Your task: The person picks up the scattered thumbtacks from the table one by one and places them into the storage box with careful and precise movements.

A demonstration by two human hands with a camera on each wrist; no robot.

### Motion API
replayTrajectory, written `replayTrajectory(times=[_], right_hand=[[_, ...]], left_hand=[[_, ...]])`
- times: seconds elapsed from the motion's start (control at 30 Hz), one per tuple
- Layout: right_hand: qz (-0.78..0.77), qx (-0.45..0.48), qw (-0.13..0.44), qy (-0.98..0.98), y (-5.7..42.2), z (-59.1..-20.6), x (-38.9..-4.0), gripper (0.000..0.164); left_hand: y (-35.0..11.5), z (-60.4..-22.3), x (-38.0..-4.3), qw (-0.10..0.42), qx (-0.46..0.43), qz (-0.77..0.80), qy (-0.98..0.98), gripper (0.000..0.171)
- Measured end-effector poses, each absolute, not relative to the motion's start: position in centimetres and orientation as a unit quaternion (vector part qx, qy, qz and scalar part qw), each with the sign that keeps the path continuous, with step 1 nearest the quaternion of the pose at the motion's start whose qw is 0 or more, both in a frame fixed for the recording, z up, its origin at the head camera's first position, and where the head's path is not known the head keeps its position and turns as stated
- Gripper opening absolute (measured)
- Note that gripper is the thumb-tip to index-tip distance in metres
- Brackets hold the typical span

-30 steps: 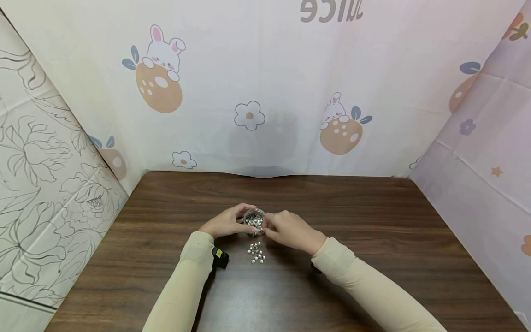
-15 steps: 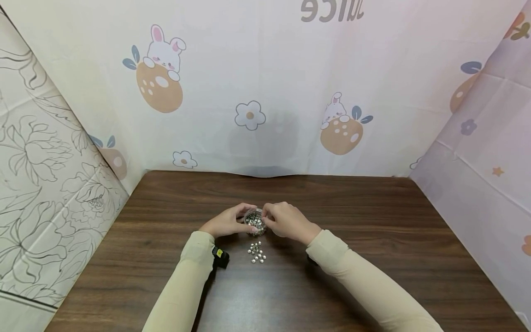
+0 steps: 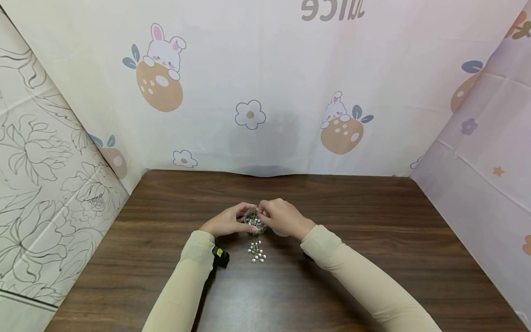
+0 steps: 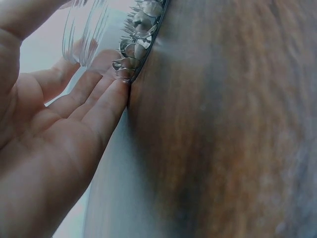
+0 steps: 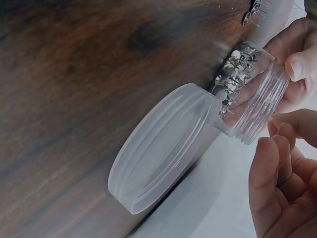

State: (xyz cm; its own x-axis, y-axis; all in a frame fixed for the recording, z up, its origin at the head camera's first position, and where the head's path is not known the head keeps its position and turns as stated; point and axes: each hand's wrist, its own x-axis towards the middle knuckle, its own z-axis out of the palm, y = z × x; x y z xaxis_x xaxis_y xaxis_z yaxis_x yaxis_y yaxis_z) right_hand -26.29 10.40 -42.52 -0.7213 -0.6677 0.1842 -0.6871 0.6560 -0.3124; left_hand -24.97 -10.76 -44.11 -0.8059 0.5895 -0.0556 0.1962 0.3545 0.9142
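My left hand [image 3: 227, 222] holds a clear screw-necked jar [image 5: 257, 101] upright on the table, thumb on the near side and fingers behind. Silver thumbtacks [image 5: 237, 67] fill its lower part. My right hand [image 3: 284, 217] is right at the jar's mouth. In the right wrist view its thumb and fingers are curled close together beside the threaded neck; I cannot tell whether a tack is between them. A small pile of thumbtacks [image 3: 257, 251] lies in front of the jar. In the left wrist view, left fingers [image 4: 94, 99] lie along the jar's side.
A translucent round lid [image 5: 163, 148] lies on the table beside the jar, partly hidden under my right hand in the head view. The dark wooden table [image 3: 352, 207] ends at a printed curtain [image 3: 282, 152] behind, with more cloth on both sides.
My right hand has moved from the jar's right side back and left over its mouth, showing some of the lid. The left hand, jar and tack pile stay put.
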Motion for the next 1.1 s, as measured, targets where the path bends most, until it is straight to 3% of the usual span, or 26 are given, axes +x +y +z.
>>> replayTrajectory(times=[1.1], right_hand=[[0.197, 0.381, 0.004, -0.903, 11.8, -42.3, -23.2, 0.005]], left_hand=[[-10.7, -44.9, -25.2, 0.198, 0.243, 0.531, 0.787, 0.070]])
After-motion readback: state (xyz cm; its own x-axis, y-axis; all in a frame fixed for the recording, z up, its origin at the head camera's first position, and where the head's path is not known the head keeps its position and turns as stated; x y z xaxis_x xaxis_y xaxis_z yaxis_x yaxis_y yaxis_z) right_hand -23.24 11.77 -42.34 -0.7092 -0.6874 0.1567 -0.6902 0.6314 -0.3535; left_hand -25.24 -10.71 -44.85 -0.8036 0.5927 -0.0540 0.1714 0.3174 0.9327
